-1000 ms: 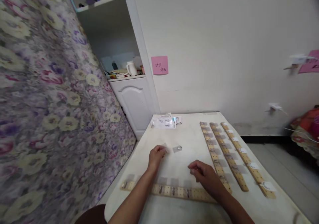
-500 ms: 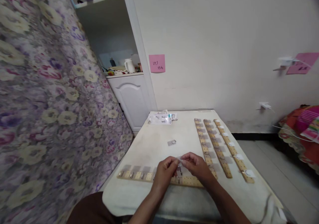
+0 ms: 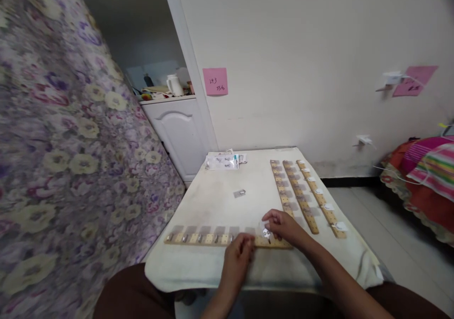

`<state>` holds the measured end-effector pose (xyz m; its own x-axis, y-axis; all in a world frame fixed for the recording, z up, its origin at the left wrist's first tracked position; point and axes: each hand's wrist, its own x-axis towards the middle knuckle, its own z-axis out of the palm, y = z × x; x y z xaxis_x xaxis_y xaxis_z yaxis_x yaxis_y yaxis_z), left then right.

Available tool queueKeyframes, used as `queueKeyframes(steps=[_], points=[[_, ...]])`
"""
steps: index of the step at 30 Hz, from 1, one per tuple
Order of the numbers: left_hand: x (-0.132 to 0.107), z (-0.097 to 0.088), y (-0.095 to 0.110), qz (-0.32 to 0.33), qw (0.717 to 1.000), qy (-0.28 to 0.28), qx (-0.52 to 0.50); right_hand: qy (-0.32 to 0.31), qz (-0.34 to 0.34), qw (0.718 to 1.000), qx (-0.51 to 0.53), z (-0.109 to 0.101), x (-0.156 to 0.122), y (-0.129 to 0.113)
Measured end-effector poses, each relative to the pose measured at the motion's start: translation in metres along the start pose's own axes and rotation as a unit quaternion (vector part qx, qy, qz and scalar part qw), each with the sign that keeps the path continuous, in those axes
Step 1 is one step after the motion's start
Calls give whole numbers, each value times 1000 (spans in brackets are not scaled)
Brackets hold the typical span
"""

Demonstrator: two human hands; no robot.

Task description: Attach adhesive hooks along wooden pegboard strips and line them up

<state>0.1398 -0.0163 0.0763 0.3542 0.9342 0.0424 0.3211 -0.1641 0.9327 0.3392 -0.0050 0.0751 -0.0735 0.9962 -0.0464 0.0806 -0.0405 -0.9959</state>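
Observation:
My right hand (image 3: 282,226) pinches a small clear bag with a metal clip (image 3: 266,232) just above the near wooden strip (image 3: 213,239), which lies across the front of the white table (image 3: 220,205) and carries several small bagged clips. My left hand (image 3: 239,256) rests curled on that strip's front edge, fingers closed; nothing shows in it. One loose bagged clip (image 3: 240,193) lies mid-table.
Three more wooden strips (image 3: 296,193) lie side by side on the table's right, one with white tags. A clear packet (image 3: 223,161) sits at the far edge by the wall. A floral mattress (image 3: 53,144) leans on the left; a white cabinet (image 3: 180,130) stands behind.
My left hand picked up a small bagged clip from mid-table and passed it to my right hand, which now holds it over the near strip. My left hand drew back. The camera pulled back.

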Motion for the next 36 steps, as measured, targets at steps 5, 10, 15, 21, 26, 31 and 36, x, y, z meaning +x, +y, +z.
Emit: queueKeyframes(steps=[5, 10, 15, 21, 26, 31, 36], points=[[-32, 17, -21, 119, 982, -44, 143, 26, -11, 998, -57, 3, 9, 21], [-35, 28, -32, 184, 960, -51, 207, 52, -26, 991, -124, 10, 11, 23], [-33, 30, -38, 195, 955, -54, 218, 78, -23, 981, -179, 12, 10, 26], [-33, 30, -39, 190, 954, -57, 226, 85, -7, 970, -229, 6, 10, 33], [-33, 32, -44, 195, 950, -59, 239, 102, -5, 943, -315, 8, 8, 33], [-33, 33, -48, 195, 949, -57, 242, 108, -1, 924, -368, 12, 3, 27], [-35, 34, -53, 208, 946, -50, 243, 121, 20, 910, -395, 14, 0, 22]])
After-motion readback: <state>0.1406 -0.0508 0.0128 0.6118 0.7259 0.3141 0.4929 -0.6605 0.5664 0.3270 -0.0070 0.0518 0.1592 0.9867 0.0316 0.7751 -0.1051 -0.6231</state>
